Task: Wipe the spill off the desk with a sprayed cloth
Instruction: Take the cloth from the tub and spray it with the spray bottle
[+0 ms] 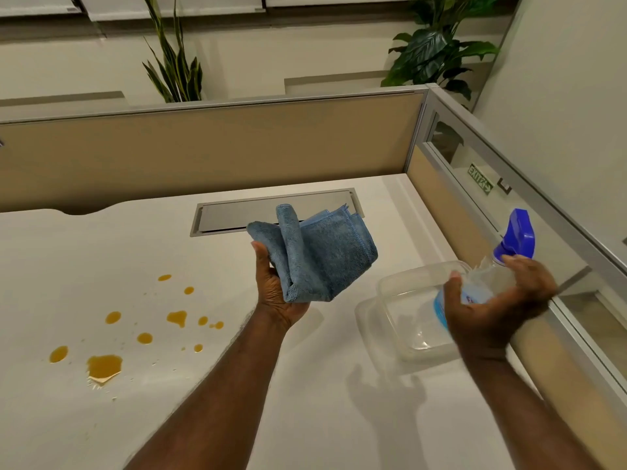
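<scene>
An orange-brown spill [103, 365] lies in several puddles and drops on the white desk [84, 252], at the left. My left hand [274, 290] holds a folded blue cloth [322, 252] up above the middle of the desk, palm up. My right hand [492, 303] grips a clear spray bottle with a blue trigger head [517, 237], held tilted at the right, over a plastic box. The trigger head sits to the right of the cloth, a hand's width apart from it.
A clear plastic box [397, 279] stands on its lid under my right hand. A grey cable flap [237, 212] is set into the desk behind the cloth. Beige partition panels [203, 154] wall the desk at the back and right. Plants rise behind them.
</scene>
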Demonstrator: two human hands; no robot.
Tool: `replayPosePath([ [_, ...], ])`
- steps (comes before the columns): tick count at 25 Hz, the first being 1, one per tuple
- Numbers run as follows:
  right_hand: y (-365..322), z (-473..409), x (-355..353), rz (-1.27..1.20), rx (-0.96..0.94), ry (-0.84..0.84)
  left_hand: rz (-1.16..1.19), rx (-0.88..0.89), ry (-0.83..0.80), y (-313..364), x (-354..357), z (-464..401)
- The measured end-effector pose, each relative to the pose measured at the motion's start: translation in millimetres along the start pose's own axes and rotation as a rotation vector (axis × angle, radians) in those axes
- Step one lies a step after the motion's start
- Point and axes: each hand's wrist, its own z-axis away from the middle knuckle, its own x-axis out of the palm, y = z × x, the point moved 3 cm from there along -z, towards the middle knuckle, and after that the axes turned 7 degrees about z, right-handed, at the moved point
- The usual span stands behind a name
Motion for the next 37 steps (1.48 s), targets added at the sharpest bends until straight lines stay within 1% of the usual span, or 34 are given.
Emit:
replayPosePath([
  [2,27.0,-7.2,-7.3,0.017,0.124,0.077,0.003,0.015,-0.017,1.0,-0.7,0.6],
  [4,44.2,-10.4,-8.2,0.023,0.263,0.102,0.026,0.015,-0.002,0.1,-0.5,2.0],
  [5,50.1,-10.9,-5.1,0.0,0.343,0.064,0.038,0.012,0.001,-0.3,-0.6,2.7],
  [7,58.5,-11.2,8.3,-0.117,0.501,-0.134,0.049,0.003,-0.006,0.3,-0.3,3.5],
  [9,62.6,-13.5,21.8,-0.204,0.562,-0.313,0.044,-0.001,-0.019,2.9,-0.3,4.3],
  [11,64.2,-19.0,31.6,-0.212,0.563,-0.381,0.022,0.002,-0.04,6.4,-0.8,5.3],
  [16,57.9,-34.0,49.9,-0.24,0.528,-0.466,-0.02,0.004,-0.069,16.7,2.5,8.5],
  [18,54.4,-36.5,51.8,-0.259,0.516,-0.44,-0.038,0.017,-0.092,21.3,6.7,9.0],
  [21,42.3,-45.1,47.8,-0.27,0.498,-0.35,-0.082,0.046,-0.114,31.3,13.6,5.7],
  [25,-4.6,-74.6,30.2,-0.326,0.408,-0.222,-0.101,0.103,-0.145,48.8,26.0,-1.9],
  [27,-34.3,-84.5,22.1,-0.424,0.418,-0.236,-0.106,0.133,-0.17,59.2,34.1,-6.3],
  [29,-64.4,-83.0,19.1,-0.515,0.431,-0.357,-0.112,0.148,-0.192,69.8,40.9,-10.9],
  [32,-104.9,-61.9,26.7,-0.575,0.343,-0.617,-0.136,0.146,-0.218,82.5,50.2,-17.6],
  [37,-151.8,-19.5,48.0,-0.687,0.337,-0.882,-0.189,0.112,-0.232,95.2,61.6,-22.2],
])
